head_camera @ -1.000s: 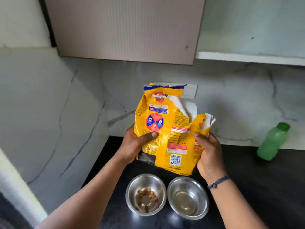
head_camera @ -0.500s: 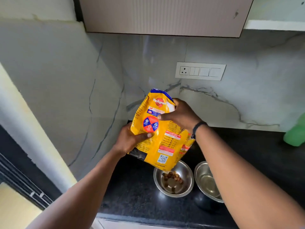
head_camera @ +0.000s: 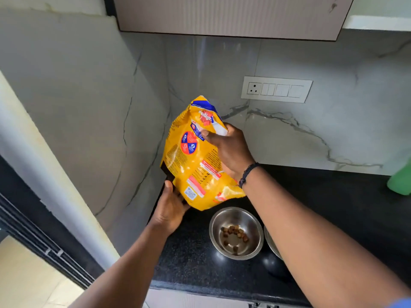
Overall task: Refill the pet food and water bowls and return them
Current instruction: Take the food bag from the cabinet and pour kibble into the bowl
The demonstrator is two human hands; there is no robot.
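1. My left hand (head_camera: 171,205) reaches in from the lower left, palm up against the bottom corner of the yellow food bag (head_camera: 195,156). Its thumb lies along the bag's dark side gusset; the fingers are hidden under the bag, supporting it.
2. The food bag is held above the black counter (head_camera: 333,207), near the corner of the marble wall, tilted with its top leaning up and to the left. Its lower edge hangs just above the food bowl.
3. Legible print on the bag: part of a red-and-white logo reading "Pedigr…", a round red-and-blue emblem, a QR code near the bottom. The smaller text is too fine to read.
4. My right hand (head_camera: 229,150) crosses in from the right and clamps the folded top of the bag, thumb on the front face, fingers wrapped behind. A dark bracelet (head_camera: 248,174) sits on that wrist.
5. The food bowl (head_camera: 236,233), steel, stands on the counter holding a few brown kibble pieces.
6. A second steel bowl (head_camera: 270,243) stands just right of it, mostly hidden by my right forearm.
7. A green bottle (head_camera: 400,181) stands at the far right edge.
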